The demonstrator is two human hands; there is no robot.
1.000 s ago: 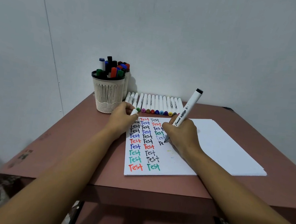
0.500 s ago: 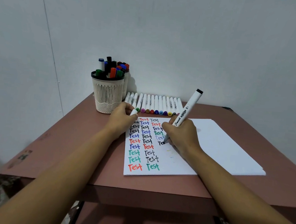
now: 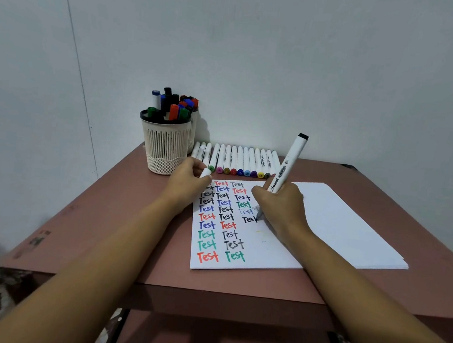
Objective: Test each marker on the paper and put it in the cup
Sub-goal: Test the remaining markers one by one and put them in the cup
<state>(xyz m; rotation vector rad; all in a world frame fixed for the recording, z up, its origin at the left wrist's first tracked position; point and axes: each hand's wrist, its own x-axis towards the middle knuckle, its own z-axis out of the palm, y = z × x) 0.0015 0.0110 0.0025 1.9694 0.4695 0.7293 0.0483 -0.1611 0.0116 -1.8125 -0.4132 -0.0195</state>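
While the right hand (image 3: pixel 280 207) grips a white marker (image 3: pixel 288 166) in a writing hold, fingers curled round the lower barrel, the tip touches the paper (image 3: pixel 267 254) at the end of a black "Test" in the third column. The barrel rises out of the top of the hand and leans away toward the wall, its black end highest. The heel of this hand rests on the sheet, to the right of the written columns.

The left hand (image 3: pixel 188 184) sits at the sheet's upper left corner, covering the first letters of the top words. Its fingers are curled and pinch what looks like a white cap (image 3: pixel 206 172), whose rounded end pokes out toward the back of the table (image 3: pixel 131 231).

The cup (image 3: pixel 165 149), cream and slatted with a dark rim, stands at the back left of the table, near the left hand but apart from it, and well apart from the marker in use. Capped markers with black, blue, red and green tops stand upright in it. A second container (image 3: pixel 193 132) is partly hidden just behind it.

A row of white markers (image 3: pixel 237 160) lies side by side against the wall, coloured ends toward the person, just beyond the paper's top edge. A stack of blank sheets (image 3: pixel 352 233) lies under and to the right of the written sheet.
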